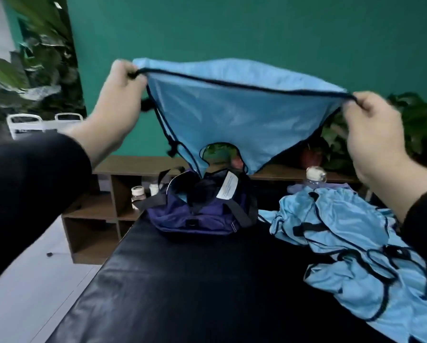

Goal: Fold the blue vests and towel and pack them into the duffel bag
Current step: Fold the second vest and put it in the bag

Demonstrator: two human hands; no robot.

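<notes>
Vest of thin blue fabric, held up in the air above the duffel bag, stretched between both hands. Left hand pinching the dark-trimmed hem at 10 o'clock, right hand pinching it at 2 o'clock. Likely light, limp, a little slippery; best gripped at trimmed corners. More vests heaped at 4 o'clock on the black table.

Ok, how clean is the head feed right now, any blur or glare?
Head view: wide-angle bend at the edges; left hand, right hand and the held vest look slightly soft; plants at left are smeared; glossy black table shows pale sheen.
</notes>
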